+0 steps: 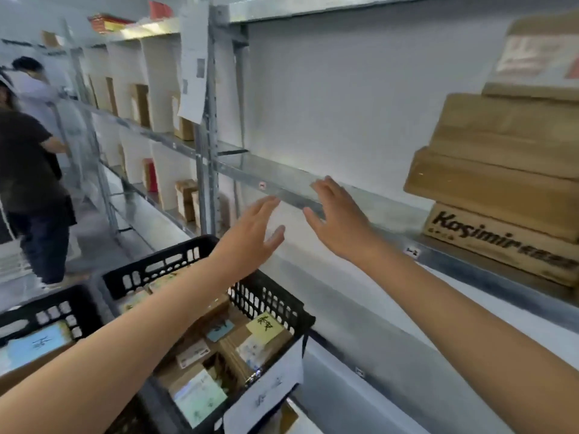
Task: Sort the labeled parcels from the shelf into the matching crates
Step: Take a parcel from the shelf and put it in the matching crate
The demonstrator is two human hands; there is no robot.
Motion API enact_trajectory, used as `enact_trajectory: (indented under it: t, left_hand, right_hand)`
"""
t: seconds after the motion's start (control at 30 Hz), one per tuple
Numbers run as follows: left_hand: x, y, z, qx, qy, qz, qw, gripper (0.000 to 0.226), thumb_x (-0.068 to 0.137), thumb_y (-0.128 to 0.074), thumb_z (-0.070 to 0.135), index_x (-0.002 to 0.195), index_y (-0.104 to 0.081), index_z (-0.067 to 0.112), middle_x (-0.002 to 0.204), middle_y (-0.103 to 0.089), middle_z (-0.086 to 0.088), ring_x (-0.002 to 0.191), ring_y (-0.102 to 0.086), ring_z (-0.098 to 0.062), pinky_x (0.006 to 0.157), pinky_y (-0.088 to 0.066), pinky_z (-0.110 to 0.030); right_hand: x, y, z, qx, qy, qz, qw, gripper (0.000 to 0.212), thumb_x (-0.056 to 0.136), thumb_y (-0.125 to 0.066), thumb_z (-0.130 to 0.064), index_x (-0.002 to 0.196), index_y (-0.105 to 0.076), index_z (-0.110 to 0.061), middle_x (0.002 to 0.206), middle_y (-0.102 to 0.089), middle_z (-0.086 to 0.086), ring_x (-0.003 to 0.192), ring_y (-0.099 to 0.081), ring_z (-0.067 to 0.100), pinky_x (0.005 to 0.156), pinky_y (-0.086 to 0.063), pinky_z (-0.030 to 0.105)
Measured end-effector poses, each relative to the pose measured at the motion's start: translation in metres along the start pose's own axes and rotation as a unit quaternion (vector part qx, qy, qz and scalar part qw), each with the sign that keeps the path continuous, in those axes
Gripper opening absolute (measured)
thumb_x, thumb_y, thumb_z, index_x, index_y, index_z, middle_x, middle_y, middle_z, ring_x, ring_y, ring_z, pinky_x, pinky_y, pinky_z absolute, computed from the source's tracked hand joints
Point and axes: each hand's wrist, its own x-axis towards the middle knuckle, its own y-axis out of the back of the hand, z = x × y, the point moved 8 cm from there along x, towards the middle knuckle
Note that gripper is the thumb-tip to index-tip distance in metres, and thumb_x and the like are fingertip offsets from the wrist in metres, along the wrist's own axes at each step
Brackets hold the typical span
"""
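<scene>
I see brown cardboard parcels point(501, 170) stacked on a grey metal shelf point(313, 189), one printed with black lettering. The crate point(272, 296) is black with a lattice pattern, holding brown parcels carrying a yellow note point(264, 328) and a pale blue note point(219, 330).

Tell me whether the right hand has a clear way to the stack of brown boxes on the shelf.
Probably yes. The right hand hovers open at the shelf edge, and the stretch of shelf between it and the stack of brown boxes looks bare.
</scene>
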Motion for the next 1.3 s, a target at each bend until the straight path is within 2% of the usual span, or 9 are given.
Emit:
enact_trajectory:
  t: [0.1,0.27,0.43,0.6,0.8,0.87,0.97,1.2,1.3]
  left_hand:
    - [0.02,-0.018,0.064,-0.014,-0.061,0.004,0.998,0.057,0.1,-0.053,0.029,0.151,-0.035,0.011,0.159,-0.032,-0.002,0.145,-0.032,-0.018,0.116,-0.026,-0.031]
    - [0.049,-0.037,0.158,-0.057,-0.118,0.04,0.991,0.054,0.1,-0.055,0.029,0.15,-0.037,0.017,0.158,-0.035,0.001,0.143,-0.033,-0.015,0.11,-0.019,-0.016]
    - [0.054,-0.06,0.259,-0.123,-0.211,0.018,0.97,0.046,0.099,-0.056,0.02,0.143,-0.045,0.011,0.141,-0.051,-0.011,0.128,-0.05,-0.026,0.101,-0.04,-0.03]
    - [0.058,-0.084,0.342,-0.184,-0.229,-0.024,0.956,0.051,0.102,-0.052,0.028,0.149,-0.038,0.013,0.15,-0.046,-0.006,0.132,-0.047,-0.022,0.101,-0.03,-0.022]
    - [0.049,-0.094,0.416,-0.207,-0.3,-0.031,0.931,0.045,0.102,-0.051,0.025,0.144,-0.04,0.014,0.135,-0.054,-0.005,0.104,-0.053,-0.006,0.086,-0.042,-0.013]
    - [0.044,-0.098,0.437,-0.206,-0.314,-0.03,0.926,0.047,0.101,-0.051,0.022,0.145,-0.04,0.01,0.14,-0.05,-0.008,0.119,-0.051,-0.013,0.103,-0.04,-0.021]
    - [0.034,-0.102,0.468,-0.158,-0.353,0.015,0.922,0.05,0.1,-0.049,0.016,0.147,-0.038,0.007,0.154,-0.037,-0.01,0.147,-0.025,-0.021,0.122,-0.018,-0.033]
    - [0.016,-0.136,0.516,-0.202,-0.342,-0.067,0.915,0.059,0.1,-0.049,0.016,0.153,-0.027,0.005,0.161,-0.024,-0.007,0.149,-0.016,-0.018,0.116,-0.004,-0.021]
    - [0.009,-0.147,0.529,-0.218,-0.338,-0.095,0.911,0.062,0.1,-0.047,0.02,0.155,-0.022,0.007,0.163,-0.019,-0.007,0.15,-0.011,-0.015,0.115,-0.007,-0.021]
  right_hand:
    - [-0.028,0.062,0.042,-0.025,-0.036,0.038,0.998,0.055,0.104,-0.045,-0.034,0.152,-0.031,-0.012,0.162,-0.023,0.006,0.15,-0.019,0.023,0.12,-0.018,0.035]
    - [-0.081,0.147,0.089,-0.07,-0.085,0.088,0.99,0.057,0.104,-0.044,-0.036,0.154,-0.029,-0.012,0.161,-0.025,0.003,0.149,-0.021,0.02,0.119,-0.02,0.035]
    - [-0.135,0.216,0.127,-0.133,-0.128,0.139,0.973,0.058,0.104,-0.044,-0.037,0.154,-0.03,-0.012,0.162,-0.026,0.006,0.151,-0.018,0.022,0.122,-0.011,0.035]
    - [-0.187,0.27,0.17,-0.169,-0.187,0.17,0.953,0.055,0.102,-0.046,-0.037,0.15,-0.033,-0.012,0.157,-0.033,0.005,0.146,-0.029,0.022,0.119,-0.025,0.038]
    - [-0.244,0.312,0.224,-0.147,-0.275,0.206,0.927,0.05,0.102,-0.046,-0.034,0.144,-0.039,-0.009,0.145,-0.042,0.007,0.134,-0.043,0.024,0.114,-0.036,0.042]
    - [-0.26,0.321,0.24,-0.141,-0.306,0.21,0.918,0.05,0.102,-0.046,-0.035,0.144,-0.039,-0.007,0.145,-0.043,0.009,0.133,-0.042,0.027,0.112,-0.037,0.043]
    - [-0.279,0.331,0.262,-0.139,-0.338,0.213,0.906,0.052,0.102,-0.046,-0.035,0.143,-0.041,-0.004,0.143,-0.045,0.014,0.133,-0.042,0.031,0.111,-0.037,0.047]
    - [-0.308,0.353,0.297,-0.205,-0.344,0.222,0.889,0.047,0.102,-0.046,-0.028,0.143,-0.043,-0.006,0.143,-0.045,0.013,0.136,-0.037,0.029,0.115,-0.029,0.041]
    - [-0.32,0.362,0.313,-0.171,-0.36,0.235,0.886,0.04,0.103,-0.044,-0.025,0.141,-0.044,-0.015,0.144,-0.04,0.013,0.136,-0.033,0.028,0.106,-0.039,0.043]
